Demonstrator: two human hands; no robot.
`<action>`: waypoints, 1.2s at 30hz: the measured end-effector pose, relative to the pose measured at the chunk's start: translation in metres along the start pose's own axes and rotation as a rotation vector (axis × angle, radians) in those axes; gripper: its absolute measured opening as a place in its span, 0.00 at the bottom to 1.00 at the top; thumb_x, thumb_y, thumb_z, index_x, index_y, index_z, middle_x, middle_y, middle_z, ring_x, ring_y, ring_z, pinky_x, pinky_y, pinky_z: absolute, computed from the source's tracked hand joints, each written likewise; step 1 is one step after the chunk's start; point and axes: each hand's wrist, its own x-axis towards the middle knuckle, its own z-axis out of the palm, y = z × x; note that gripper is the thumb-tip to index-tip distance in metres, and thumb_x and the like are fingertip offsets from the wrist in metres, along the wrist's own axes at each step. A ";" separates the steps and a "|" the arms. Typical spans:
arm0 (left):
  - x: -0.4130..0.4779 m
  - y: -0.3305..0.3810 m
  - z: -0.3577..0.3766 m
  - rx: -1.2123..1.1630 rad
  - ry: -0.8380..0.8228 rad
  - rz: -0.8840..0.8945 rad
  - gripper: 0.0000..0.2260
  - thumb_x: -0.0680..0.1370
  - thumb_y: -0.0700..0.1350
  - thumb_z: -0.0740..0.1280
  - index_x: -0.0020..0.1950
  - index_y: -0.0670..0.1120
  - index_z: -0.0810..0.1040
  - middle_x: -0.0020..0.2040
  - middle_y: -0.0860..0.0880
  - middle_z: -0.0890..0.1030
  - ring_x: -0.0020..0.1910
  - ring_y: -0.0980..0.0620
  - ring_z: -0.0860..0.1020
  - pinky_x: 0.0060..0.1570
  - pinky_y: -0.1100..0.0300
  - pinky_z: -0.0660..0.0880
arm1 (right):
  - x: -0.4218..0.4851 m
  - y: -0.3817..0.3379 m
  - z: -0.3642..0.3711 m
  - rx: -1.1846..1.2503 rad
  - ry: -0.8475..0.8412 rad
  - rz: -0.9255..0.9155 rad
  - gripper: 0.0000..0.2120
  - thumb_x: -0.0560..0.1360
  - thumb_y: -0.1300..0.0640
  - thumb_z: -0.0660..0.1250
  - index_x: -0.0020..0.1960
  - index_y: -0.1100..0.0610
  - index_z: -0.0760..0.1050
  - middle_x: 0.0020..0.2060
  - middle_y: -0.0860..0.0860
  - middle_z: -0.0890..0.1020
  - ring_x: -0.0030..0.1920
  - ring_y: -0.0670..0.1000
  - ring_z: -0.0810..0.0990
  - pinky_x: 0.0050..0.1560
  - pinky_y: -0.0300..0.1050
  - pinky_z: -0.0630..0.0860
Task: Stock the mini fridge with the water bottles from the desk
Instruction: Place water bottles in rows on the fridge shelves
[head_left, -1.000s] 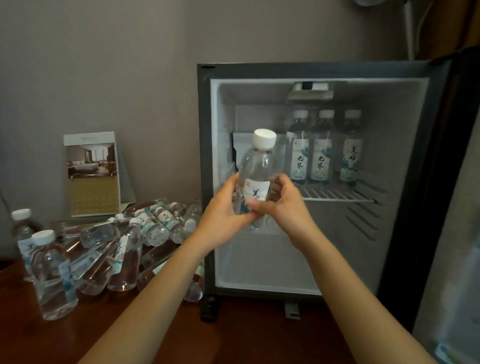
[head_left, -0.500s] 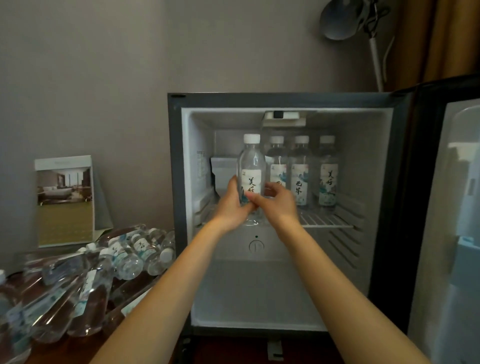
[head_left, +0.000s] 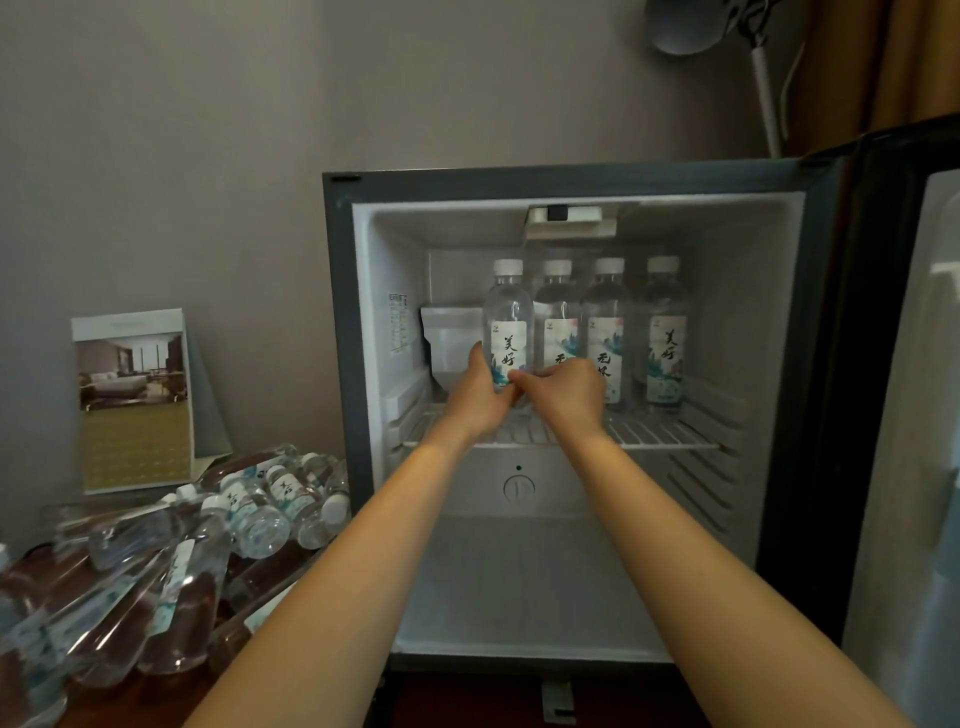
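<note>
The open mini fridge (head_left: 363, 291) stands on the dark wooden desk (head_left: 145, 696). On its wire shelf (head_left: 660, 434) three water bottles (head_left: 608, 332) stand upright in a row at the back. Both hands reach inside and hold a fourth water bottle (head_left: 508, 312), clear with a white cap, upright at the left end of that row. My left hand (head_left: 475, 397) wraps its lower left side. My right hand (head_left: 566, 392) pinches its lower right side. The bottle's base is hidden behind my hands.
Several water bottles (head_left: 254, 514) lie in a pile on the desk left of the fridge. A folded hotel card (head_left: 132, 400) stands against the grey wall behind them. The fridge door (head_left: 904, 415) hangs open at the right. A lamp (head_left: 691, 26) is above.
The bottle has moved from in front of the fridge opening deep onto the shelf, beside the row of three. Both hands stayed on it. The camera has moved closer.
</note>
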 end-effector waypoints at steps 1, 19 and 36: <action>0.002 0.000 0.000 0.003 0.001 -0.005 0.23 0.77 0.47 0.65 0.69 0.47 0.59 0.58 0.49 0.75 0.56 0.50 0.76 0.58 0.52 0.74 | 0.002 0.000 0.001 -0.013 -0.002 0.013 0.13 0.71 0.52 0.72 0.34 0.61 0.81 0.24 0.51 0.77 0.26 0.46 0.75 0.32 0.39 0.73; -0.002 -0.006 0.000 0.079 -0.003 -0.086 0.23 0.74 0.40 0.69 0.66 0.43 0.65 0.62 0.44 0.75 0.62 0.45 0.74 0.60 0.53 0.72 | -0.008 0.004 -0.010 0.206 -0.111 0.126 0.09 0.72 0.58 0.70 0.35 0.61 0.81 0.33 0.59 0.83 0.37 0.56 0.83 0.45 0.49 0.81; -0.177 -0.126 -0.130 0.571 0.419 -0.403 0.16 0.77 0.41 0.63 0.64 0.43 0.69 0.65 0.43 0.67 0.58 0.45 0.72 0.54 0.52 0.70 | -0.169 0.003 0.083 0.103 -1.108 0.331 0.04 0.78 0.54 0.62 0.48 0.54 0.75 0.38 0.50 0.80 0.35 0.47 0.78 0.41 0.40 0.76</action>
